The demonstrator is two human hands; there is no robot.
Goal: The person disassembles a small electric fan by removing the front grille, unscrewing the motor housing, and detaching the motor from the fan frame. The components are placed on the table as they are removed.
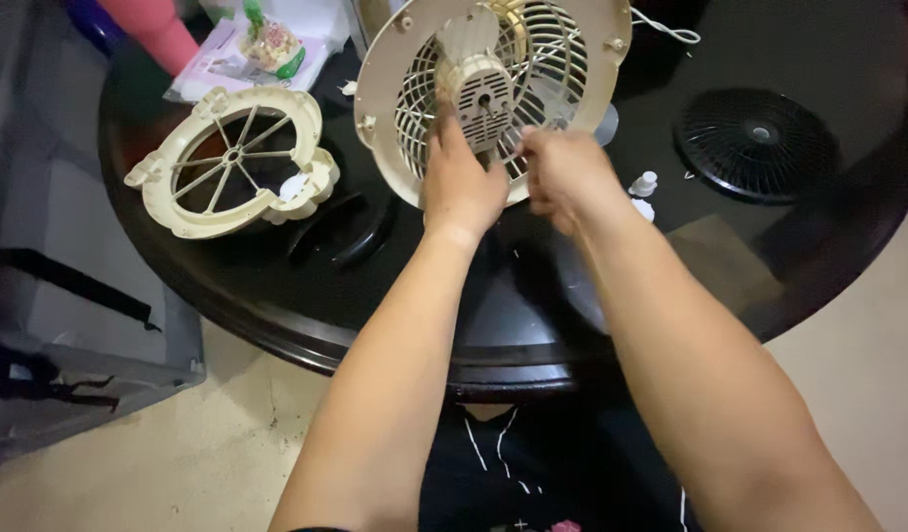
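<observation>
Two hands, left hand (461, 182) and right hand (564, 175), gripping round cream plastic fan grille (493, 89), glossy black table (395, 305).

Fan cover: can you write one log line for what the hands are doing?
left hand: holds fan cover upright | right hand: at its grille | table: spoked ring, black grille
</observation>
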